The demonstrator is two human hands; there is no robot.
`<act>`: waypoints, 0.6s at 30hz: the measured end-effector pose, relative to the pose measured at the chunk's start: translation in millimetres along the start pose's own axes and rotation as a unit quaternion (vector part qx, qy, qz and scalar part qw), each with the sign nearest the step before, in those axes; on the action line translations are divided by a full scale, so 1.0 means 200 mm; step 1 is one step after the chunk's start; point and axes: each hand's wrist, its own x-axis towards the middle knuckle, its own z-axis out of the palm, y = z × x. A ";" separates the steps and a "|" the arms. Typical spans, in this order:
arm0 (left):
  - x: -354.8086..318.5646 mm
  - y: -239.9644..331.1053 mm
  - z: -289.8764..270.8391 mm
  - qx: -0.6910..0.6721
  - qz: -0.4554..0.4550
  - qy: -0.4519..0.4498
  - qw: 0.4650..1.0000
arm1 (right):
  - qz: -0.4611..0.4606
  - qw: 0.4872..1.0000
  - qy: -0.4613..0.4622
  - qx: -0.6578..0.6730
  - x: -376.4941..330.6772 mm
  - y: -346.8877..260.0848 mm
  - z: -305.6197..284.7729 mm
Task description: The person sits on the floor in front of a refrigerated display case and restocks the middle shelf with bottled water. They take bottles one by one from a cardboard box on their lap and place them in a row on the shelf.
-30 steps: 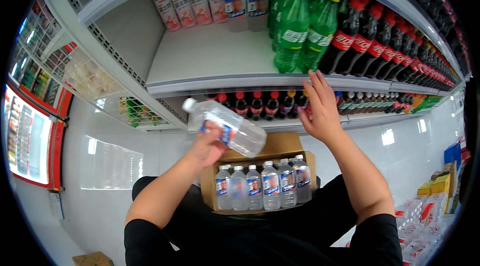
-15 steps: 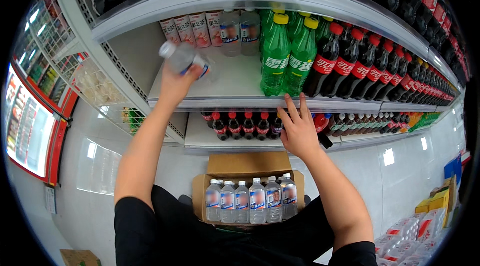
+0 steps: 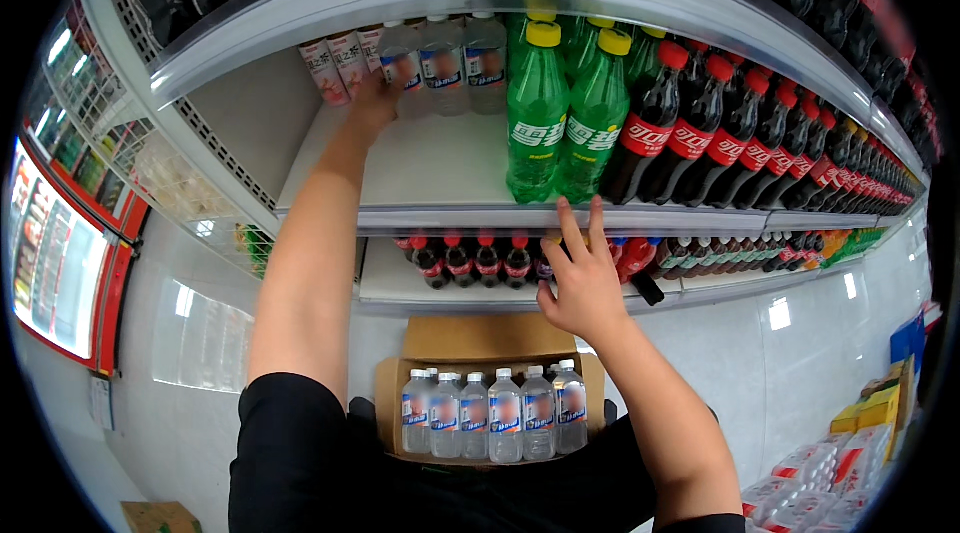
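My left hand [image 3: 374, 105] reaches deep into the shelf, its fingers wrapped round a clear water bottle [image 3: 400, 45] with a blue label. That bottle stands upright beside two matching water bottles [image 3: 442, 63], in front of pink-and-white drink cartons [image 3: 347, 61]. My right hand [image 3: 585, 283] rests its spread fingertips on the shelf's front edge [image 3: 450, 221], just below two large green soda bottles [image 3: 540, 113] with yellow caps. It holds nothing. Below, between my legs, an open cardboard box [image 3: 490, 338] contains several more water bottles [image 3: 506, 418].
Red-capped cola bottles [image 3: 648, 123] line the shelf to the right. Small cola bottles [image 3: 458, 261] stand on the lower shelf. At left are a wire rack [image 3: 150, 148] and a red-framed cooler [image 3: 105, 323]. Shrink-wrapped packs [image 3: 800, 483] lie on the floor at lower right.
My left hand has carried the tilted bottle farther back into the shelf, where it is now upright beside the others. My right hand stays at the shelf edge.
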 end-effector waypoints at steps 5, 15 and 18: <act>0.12 -0.23 0.00 0.085 0.166 0.123 0.975 | -0.007 1.000 0.004 0.014 0.02 -0.05 0.01; -0.64 0.26 0.14 0.361 0.294 0.082 0.881 | -0.002 1.000 -0.011 -0.001 -0.02 0.01 0.02; -1.29 0.47 -0.01 0.277 0.358 -0.216 0.865 | 0.001 1.000 -0.003 -0.021 -0.03 -0.05 0.03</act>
